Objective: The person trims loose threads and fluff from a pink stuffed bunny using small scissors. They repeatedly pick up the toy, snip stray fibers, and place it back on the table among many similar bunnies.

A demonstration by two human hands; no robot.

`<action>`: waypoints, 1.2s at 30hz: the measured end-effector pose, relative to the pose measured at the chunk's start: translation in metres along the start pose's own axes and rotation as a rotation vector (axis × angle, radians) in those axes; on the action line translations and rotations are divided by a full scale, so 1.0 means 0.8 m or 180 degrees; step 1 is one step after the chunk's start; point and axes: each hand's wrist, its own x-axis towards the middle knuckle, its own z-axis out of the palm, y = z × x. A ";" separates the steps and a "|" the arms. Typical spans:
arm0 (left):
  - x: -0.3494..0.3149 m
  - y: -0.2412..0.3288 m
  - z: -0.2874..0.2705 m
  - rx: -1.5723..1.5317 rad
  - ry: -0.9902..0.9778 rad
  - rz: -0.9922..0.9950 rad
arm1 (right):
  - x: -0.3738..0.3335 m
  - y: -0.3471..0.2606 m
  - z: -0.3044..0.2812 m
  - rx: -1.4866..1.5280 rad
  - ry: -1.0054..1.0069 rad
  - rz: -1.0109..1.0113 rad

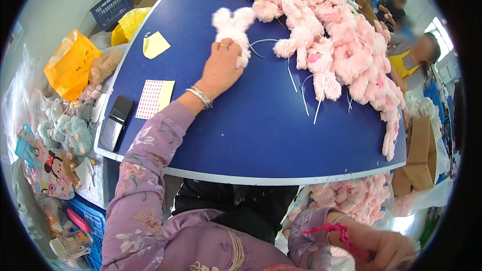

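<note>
On the blue table, my left hand (223,68) is closed over the lower part of a small fluffy pink plush bunny (232,24). Its two rounded ears point away from me, and my fingers cover much of its body. Low at the right, off the table's near edge, my right hand (386,248) is curled and slightly blurred; whatever its fingers hold is hidden. A bright pink cord (341,232) runs round that wrist. Thin white ties (292,76) stick out from a large heap of pink plush toys (346,40) to the right of the bunny.
A sheet of small red labels (150,99), a yellow paper (156,45) and a black-and-clear case (116,123) lie on the table's left side. Bags and plush toys crowd the left. More pink plush (351,198) and a cardboard box (422,153) stand at right; a person in yellow (409,62) sits beyond.
</note>
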 end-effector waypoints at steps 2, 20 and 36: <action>0.000 0.003 -0.016 -0.0657 -0.0103 -0.0286 | -0.010 0.056 0.013 0.1337 0.1239 -0.1014; -0.090 0.035 -0.038 -0.5357 -0.0815 -0.2011 | -0.176 0.310 -0.056 -0.1617 0.1881 0.3567; -0.101 0.047 -0.034 -0.6029 -0.1073 -0.2240 | -0.176 0.285 -0.070 -0.1132 0.1736 0.3666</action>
